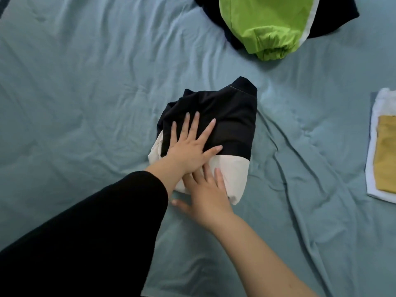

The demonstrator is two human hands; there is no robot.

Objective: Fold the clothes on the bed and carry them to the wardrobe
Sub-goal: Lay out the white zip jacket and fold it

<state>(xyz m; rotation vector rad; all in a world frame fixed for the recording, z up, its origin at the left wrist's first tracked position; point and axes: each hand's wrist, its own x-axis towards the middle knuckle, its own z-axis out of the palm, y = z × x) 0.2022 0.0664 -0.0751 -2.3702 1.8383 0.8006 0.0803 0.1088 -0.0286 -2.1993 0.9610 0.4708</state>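
Clothes: three lots lie on the bed (85,86). The black-and-white bundle (231,116) is near the middle, a folded stack (371,151) is toward the bed's right side, and a green-and-navy jacket (263,24) is toward its far side.
Left sleeve (96,228): black; it comes in from the near left corner and ends at the wrist.
Right forearm (257,249): bare; it reaches in from the near right.
Right hand (205,189): open and flat, palm down on the near, white end of the bundle. The fingers are straight. The thumb sticks out to the left over the sheet. Two fingertips are tucked under the heel of the other hand.
Left hand (190,151): open and flat, just beyond the right hand and overlapping its fingertips. The fingers are spread and straight, pressing on the black cloth. The thumb points right along the line where black meets white. Neither hand grips anything.
Bundle: folded into a compact packet. White cloth (232,172) makes up the near end and black the far end. A ribbed black band sits at the far right corner. The left side is looser and more rumpled than the right.
Folded stack: well apart from the bundle and partly cut off by the picture's right edge. A white piece is underneath, with a mustard-yellow piece (387,155) lying flat on top.
Green-and-navy jacket: unfolded and well beyond the bundle. A bright green sleeve with a gathered cuff (272,53) points toward the near side. A white stripe runs along its right, and dark navy cloth lies under it.
Bed sheet: dull blue-green, creased all over, with long folds running out from the bundle toward the near right.
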